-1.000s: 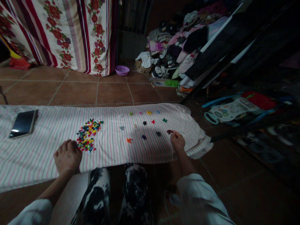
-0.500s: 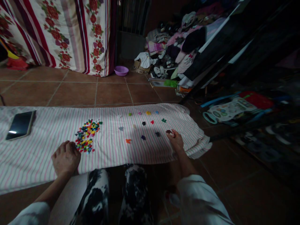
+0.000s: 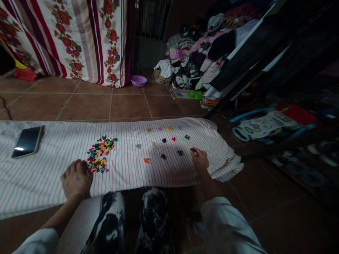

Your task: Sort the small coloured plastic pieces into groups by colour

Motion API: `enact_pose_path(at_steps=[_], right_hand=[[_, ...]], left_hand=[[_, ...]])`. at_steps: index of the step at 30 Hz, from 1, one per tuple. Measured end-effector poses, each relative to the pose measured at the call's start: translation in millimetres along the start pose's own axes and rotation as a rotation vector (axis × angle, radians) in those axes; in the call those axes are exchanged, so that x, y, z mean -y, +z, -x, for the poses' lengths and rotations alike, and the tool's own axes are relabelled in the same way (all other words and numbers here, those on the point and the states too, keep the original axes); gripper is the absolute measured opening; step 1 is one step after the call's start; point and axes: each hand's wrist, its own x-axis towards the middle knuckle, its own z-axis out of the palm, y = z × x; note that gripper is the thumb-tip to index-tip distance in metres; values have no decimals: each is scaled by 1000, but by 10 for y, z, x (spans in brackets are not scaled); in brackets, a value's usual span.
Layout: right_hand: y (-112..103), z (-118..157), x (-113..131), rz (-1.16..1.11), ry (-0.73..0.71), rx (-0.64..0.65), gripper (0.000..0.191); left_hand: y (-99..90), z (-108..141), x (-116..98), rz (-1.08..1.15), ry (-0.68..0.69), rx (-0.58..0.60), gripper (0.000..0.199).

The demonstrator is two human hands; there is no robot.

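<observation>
My left hand (image 3: 77, 179) rests back-up on the striped cloth with its fingers curled under, against the near left edge of a pile of small colourful plastic pieces (image 3: 102, 150). What lies beneath those fingers is hidden. At the right, my right hand (image 3: 200, 158) pinches a small dark brown piece (image 3: 194, 151) at the cloth's surface. Left of it lie small single-colour clusters, among them a dark grey cluster (image 3: 180, 152), a green cluster (image 3: 187, 137), a purple cluster (image 3: 163, 156), an orange cluster (image 3: 146, 160) and a yellow cluster (image 3: 169, 128).
A smartphone (image 3: 28, 141) lies at the left of the cloth-covered table (image 3: 127, 176). Beyond it, on the tiled floor, are a purple basin (image 3: 139, 81) and a heap of clothes (image 3: 196, 53). A dark metal bar (image 3: 275, 150) stands at the right.
My right fingers have closed further around the brown piece, barely shifting. My left hand stays by the pile. The whole view has slid slightly to the right.
</observation>
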Motion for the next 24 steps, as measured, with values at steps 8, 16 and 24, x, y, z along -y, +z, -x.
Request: enact_pose_path(at_steps=[8, 16, 24], right_hand=[[-26, -10, 5, -17, 16, 32, 42], [-25, 20, -1, -104, -28, -17, 50], [-19, 228, 185, -385, 89, -347, 53]], left_hand=[[8, -6, 19, -7, 5, 20, 37], [48, -12, 43, 4, 9, -7, 35], [138, -19, 118, 40, 46, -40, 34]])
